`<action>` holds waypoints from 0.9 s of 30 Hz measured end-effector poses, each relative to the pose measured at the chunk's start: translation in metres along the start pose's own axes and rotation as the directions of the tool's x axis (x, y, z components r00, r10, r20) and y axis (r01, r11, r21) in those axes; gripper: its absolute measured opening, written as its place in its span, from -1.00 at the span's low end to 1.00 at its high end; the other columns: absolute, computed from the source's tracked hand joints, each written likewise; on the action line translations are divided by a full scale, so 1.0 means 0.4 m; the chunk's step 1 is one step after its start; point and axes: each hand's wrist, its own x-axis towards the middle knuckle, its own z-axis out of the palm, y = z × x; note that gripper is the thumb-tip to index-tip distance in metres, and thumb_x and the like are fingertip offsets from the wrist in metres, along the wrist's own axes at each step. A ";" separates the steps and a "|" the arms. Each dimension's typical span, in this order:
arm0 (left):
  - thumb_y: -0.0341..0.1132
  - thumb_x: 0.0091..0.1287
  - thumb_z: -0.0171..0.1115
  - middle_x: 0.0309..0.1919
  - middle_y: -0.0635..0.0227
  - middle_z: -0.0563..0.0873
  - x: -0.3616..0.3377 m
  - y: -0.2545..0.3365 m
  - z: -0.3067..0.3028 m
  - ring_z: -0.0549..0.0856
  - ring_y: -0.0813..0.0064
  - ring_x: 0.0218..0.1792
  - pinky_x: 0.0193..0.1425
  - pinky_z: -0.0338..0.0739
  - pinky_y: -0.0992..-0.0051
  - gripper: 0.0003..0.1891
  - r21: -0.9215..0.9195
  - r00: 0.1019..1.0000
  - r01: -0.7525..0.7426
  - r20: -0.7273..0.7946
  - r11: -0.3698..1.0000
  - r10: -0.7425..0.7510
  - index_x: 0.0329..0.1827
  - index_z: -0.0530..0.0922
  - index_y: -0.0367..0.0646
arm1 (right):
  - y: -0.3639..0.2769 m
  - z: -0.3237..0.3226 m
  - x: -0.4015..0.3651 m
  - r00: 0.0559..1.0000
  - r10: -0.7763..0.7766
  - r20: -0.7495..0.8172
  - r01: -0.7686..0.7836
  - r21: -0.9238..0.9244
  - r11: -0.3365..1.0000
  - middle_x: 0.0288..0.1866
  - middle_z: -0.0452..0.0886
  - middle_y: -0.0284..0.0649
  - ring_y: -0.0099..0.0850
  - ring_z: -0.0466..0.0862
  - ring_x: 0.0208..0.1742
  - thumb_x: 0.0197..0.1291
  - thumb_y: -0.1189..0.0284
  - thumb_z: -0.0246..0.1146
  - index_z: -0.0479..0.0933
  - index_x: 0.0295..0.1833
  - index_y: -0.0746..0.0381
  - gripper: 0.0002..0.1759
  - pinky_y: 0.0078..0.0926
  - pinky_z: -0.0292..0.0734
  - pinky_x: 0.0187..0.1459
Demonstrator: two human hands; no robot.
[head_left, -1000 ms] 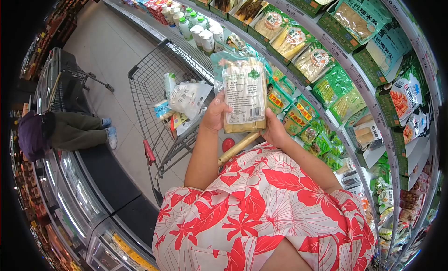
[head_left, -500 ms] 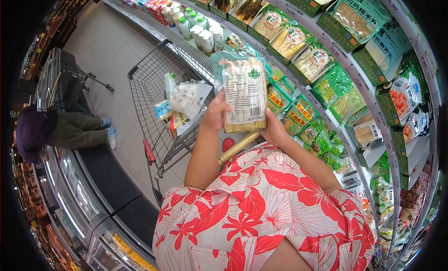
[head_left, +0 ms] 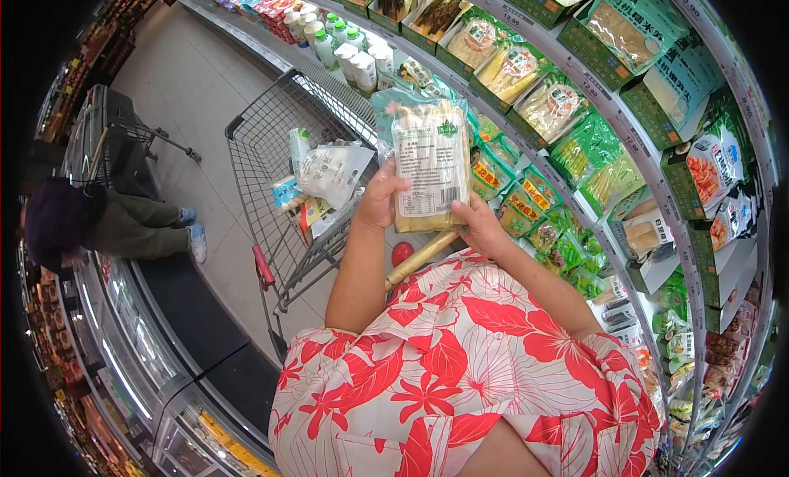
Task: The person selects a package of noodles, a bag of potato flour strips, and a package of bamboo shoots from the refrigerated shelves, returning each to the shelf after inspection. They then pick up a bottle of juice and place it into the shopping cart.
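Observation:
Both of my hands hold a sealed plastic food packet (head_left: 428, 161) upright in front of me. A printed back label with a barcode faces me, and pale yellowish pieces show behind the clear plastic. My left hand (head_left: 379, 199) grips its left edge, thumb on the front. At the lower right corner, my right hand (head_left: 483, 229) pinches the packet with its thumb near the barcode. Beyond my left arm stands a wire shopping cart (head_left: 238, 161), with a white plastic bag (head_left: 325, 171) and other packaged goods inside.
Shelves of packaged foods (head_left: 612, 177) curve along my right side. White bottles (head_left: 362, 70) stand on the far shelf. To the left, a person in dark trousers (head_left: 140, 228) leans over a glass-fronted display case (head_left: 136, 337), near another cart (head_left: 115, 140).
My right thumb has come up onto the packet's front near the barcode. The packet stays almost in place. The person at the left has shifted slightly.

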 end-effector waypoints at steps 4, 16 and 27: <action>-0.50 0.26 0.15 0.13 0.19 0.59 0.007 0.002 0.008 0.62 0.34 0.13 0.25 0.50 0.36 -0.43 0.057 1.000 0.010 -0.019 0.998 -0.008 0.38 0.28 -0.26 | -0.003 0.011 -0.006 0.999 -0.015 -0.039 0.010 -0.129 0.992 0.20 0.51 -0.18 -0.42 0.52 0.21 0.35 0.36 0.20 0.24 0.34 0.29 -0.47 -0.41 0.41 0.26; 0.31 0.12 0.29 0.54 0.13 -0.03 0.050 -0.101 0.064 0.04 0.13 0.53 0.53 0.09 0.09 0.15 0.306 0.976 -0.207 0.125 0.929 0.176 0.58 -0.21 -0.04 | -0.125 0.106 -0.097 0.822 -0.547 0.159 0.395 -0.851 0.346 0.18 0.48 0.03 -0.12 0.55 0.13 0.25 0.23 0.28 0.37 0.27 0.31 -0.43 -0.34 0.44 0.16; 0.20 0.40 -0.08 0.48 -0.06 0.14 0.046 -0.115 0.157 0.25 -0.01 0.44 0.43 0.25 -0.04 -0.26 -0.487 0.978 0.142 0.205 0.862 -0.045 0.54 0.07 0.00 | -0.073 0.013 -0.058 0.855 -0.482 -0.190 0.107 -0.846 0.522 0.28 0.41 0.14 -0.17 0.45 0.32 0.24 0.23 0.29 0.19 0.40 0.34 -0.27 -0.26 0.34 0.30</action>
